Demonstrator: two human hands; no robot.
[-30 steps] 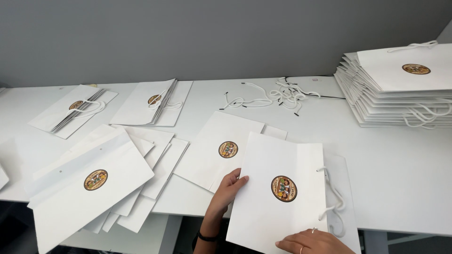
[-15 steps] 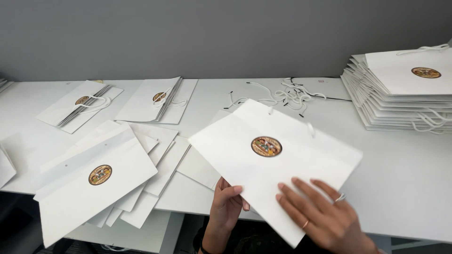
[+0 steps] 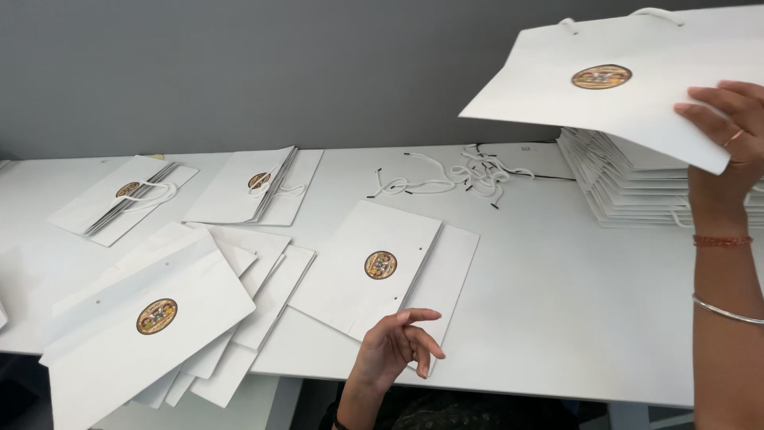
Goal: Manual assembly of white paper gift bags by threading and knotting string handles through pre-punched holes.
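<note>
A: Setting: long white table (image 3: 557, 318) against a plain grey wall (image 3: 239, 64). What does each hand have?

B: Right hand (image 3: 728, 119), raised: fingers closed over the near corner of a flat white paper carrier bag with a round brown seal and white cord handles (image 3: 629, 80). The bag is in the air, tilted, directly above the tall stack of folded white bags (image 3: 629, 179). Left hand (image 3: 394, 346): empty, fingers loosely curled and spread, hovering at the table's near edge.

A: Handling?

B: Judged light and fairly stiff while folded flat, liable to crease or flop; best gripped at an edge or corner, thumb under, as here.

A: Other items?

B: Just beyond the left hand, a flat white bag with the same seal (image 3: 374, 267). Further to its left, a fanned heap of white bags (image 3: 159, 318). Beyond, two handled bags (image 3: 255, 187) and loose white cords with black tips (image 3: 454, 175).
</note>
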